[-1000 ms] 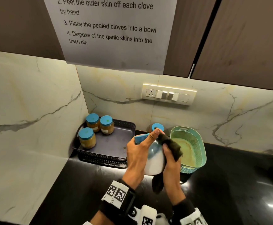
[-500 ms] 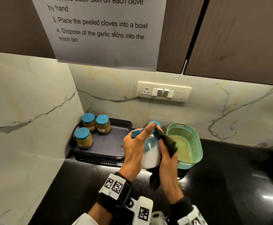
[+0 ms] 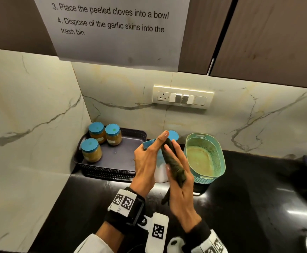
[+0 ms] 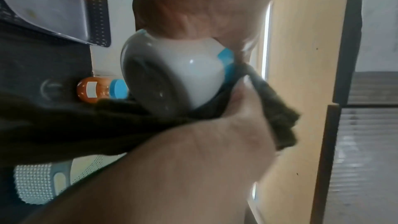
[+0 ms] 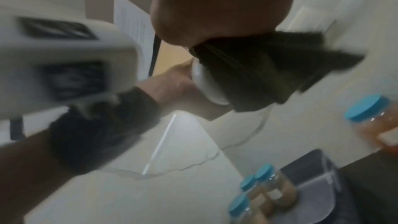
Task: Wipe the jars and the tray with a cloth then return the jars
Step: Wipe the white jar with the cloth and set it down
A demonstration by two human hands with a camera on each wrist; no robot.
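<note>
My left hand (image 3: 145, 161) grips a white jar with a blue lid (image 3: 160, 173) above the counter, index finger stretched over the lid. My right hand (image 3: 181, 190) holds a dark green cloth (image 3: 174, 166) and presses it against the jar's right side. The left wrist view shows the white jar (image 4: 178, 72) from below with the cloth (image 4: 64, 125) wrapped under it. Three amber jars with blue lids (image 3: 97, 131) (image 3: 113, 134) (image 3: 91, 150) stand at the left of the dark tray (image 3: 119, 157). Another blue-lidded jar (image 3: 174, 135) stands on the counter behind my hands.
A teal perforated basket (image 3: 206, 141) sits right of my hands on the black counter (image 3: 249, 198). Marble walls meet in the corner behind the tray. A switch panel (image 3: 182, 97) is on the back wall, under cabinets with a paper sheet taped on.
My right hand has slid the cloth along the jar's side, fingers now reaching up toward the lid. The left hand keeps its grip on the jar.
</note>
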